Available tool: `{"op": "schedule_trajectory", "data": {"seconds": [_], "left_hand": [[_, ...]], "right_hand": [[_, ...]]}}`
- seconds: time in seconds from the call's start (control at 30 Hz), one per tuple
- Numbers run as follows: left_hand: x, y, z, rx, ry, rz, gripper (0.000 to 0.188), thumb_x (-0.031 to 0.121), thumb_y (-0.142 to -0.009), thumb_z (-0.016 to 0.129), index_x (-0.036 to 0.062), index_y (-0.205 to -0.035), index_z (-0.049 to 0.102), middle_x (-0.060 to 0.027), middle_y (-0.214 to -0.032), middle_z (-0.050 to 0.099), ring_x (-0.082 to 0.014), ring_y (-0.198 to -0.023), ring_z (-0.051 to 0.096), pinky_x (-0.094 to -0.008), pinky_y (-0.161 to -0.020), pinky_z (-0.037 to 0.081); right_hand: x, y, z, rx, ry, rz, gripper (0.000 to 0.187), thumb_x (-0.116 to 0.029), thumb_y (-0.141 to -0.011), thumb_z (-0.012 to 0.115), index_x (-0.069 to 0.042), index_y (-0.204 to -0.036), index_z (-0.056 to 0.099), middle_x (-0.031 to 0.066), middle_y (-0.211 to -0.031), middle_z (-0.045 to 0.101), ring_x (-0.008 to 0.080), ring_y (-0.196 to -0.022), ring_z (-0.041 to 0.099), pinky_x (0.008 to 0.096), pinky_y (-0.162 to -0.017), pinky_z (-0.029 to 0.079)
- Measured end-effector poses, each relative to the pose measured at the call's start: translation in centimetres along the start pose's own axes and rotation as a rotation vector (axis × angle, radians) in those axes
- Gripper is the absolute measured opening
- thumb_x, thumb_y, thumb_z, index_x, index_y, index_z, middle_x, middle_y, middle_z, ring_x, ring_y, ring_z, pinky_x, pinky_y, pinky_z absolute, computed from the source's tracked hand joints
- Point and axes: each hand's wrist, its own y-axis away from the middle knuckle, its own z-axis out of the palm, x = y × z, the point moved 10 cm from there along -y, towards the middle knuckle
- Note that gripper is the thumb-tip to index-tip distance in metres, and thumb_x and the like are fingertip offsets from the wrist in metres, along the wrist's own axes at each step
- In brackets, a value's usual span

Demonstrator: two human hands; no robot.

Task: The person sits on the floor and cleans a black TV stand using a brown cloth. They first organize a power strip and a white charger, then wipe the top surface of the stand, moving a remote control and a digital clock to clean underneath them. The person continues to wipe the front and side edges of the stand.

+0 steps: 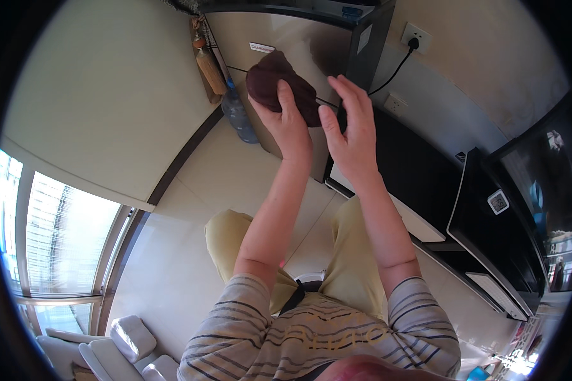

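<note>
A dark maroon cloth [267, 81], folded into a bundle, is gripped in my left hand [287, 120], thumb on top and the other fingers hidden beneath it. My right hand [353, 130] is raised just right of the cloth, apart from it, with fingers and thumb spread and nothing in them. Both arms reach forward toward a silvery cabinet-like appliance [286, 32] with a dark top, whose front lies behind the cloth.
Left of the appliance lean a wooden-handled item [208, 70] and a dark bottle-like object [236, 117]. A black plug [414, 43] with its cord sits in a wall socket. To the right runs a low black-topped cabinet [407, 152] beside a large dark screen [553, 184].
</note>
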Motion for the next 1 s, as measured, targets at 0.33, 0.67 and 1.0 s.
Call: {"op": "schedule_trajectory", "data": {"seconds": [0.33, 0.67, 1.0], "left_hand": [[1.1, -1.1, 10.0, -0.495, -0.579, 1.257, 0.042, 0.025, -0.071, 0.066, 0.0295, -0.112, 0.063, -0.0102, -0.139, 0.046, -0.0328, -0.121, 0.046, -0.0472, -0.1, 0.036], [-7.5, -22.9, -6.0, 0.072, -0.474, 0.514, 0.049, 0.017, -0.09, 0.059, -0.0068, -0.13, 0.043, -0.0286, -0.122, 0.048, -0.042, -0.113, 0.045, -0.0457, -0.098, 0.037], [-10.2, -3.0, 0.7, -0.12, -0.554, 0.454, 0.062, 0.007, -0.082, 0.065, 0.0016, -0.138, 0.038, -0.0262, -0.141, 0.028, -0.046, -0.129, 0.03, -0.0506, -0.108, 0.024]], "right_hand": [[6.2, -0.5, 1.0, 0.163, 0.044, 0.079, 0.061, -0.028, -0.097, 0.05, 0.0, -0.145, 0.025, 0.0231, -0.143, 0.034, 0.0374, -0.13, 0.037, 0.0419, -0.109, 0.029], [9.2, 2.4, 2.1, 0.005, 0.009, 0.306, 0.061, -0.029, -0.098, 0.049, -0.006, -0.149, 0.023, 0.0179, -0.144, 0.035, 0.0311, -0.129, 0.04, 0.0389, -0.107, 0.033], [10.8, 3.4, 1.9, 0.008, -0.193, 0.411, 0.063, -0.039, -0.102, 0.04, -0.004, -0.15, 0.019, 0.0159, -0.148, 0.031, 0.0272, -0.14, 0.029, 0.0353, -0.112, 0.026]]}}
